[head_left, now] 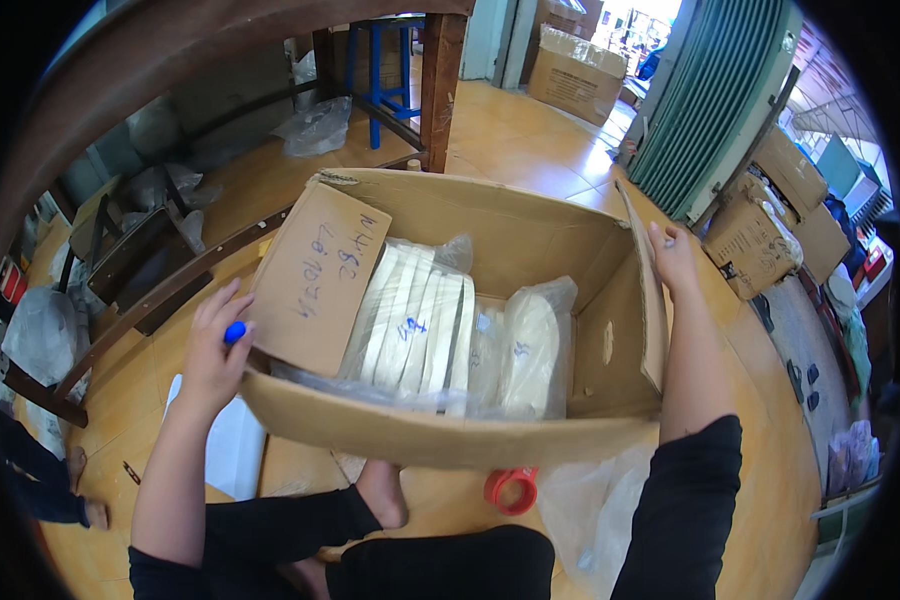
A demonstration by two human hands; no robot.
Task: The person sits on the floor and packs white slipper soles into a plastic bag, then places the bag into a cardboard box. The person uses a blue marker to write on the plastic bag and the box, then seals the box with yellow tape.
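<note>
An open cardboard box [450, 432] is in front of me, above my legs. Inside, clear plastic bags hold a stack of white strip-like pieces [410, 320] and a rounded bundle of white pieces [535, 345], both with blue marks. A flap with handwriting [315, 275] is folded inward on the left. My left hand [215, 345] grips the box's left edge with a blue-capped pen [234, 332] between its fingers. My right hand [676, 262] is closed on the raised right flap [650, 290], its fingers partly hidden behind it.
A red tape roll [511, 491], a plastic bag [600, 500] and a white sheet [232, 450] lie on the tiled floor. A wooden table leg [440, 90] and blue stool [375, 80] stand beyond. Cartons [755, 240] are at right. Another person's feet [85, 490] show at left.
</note>
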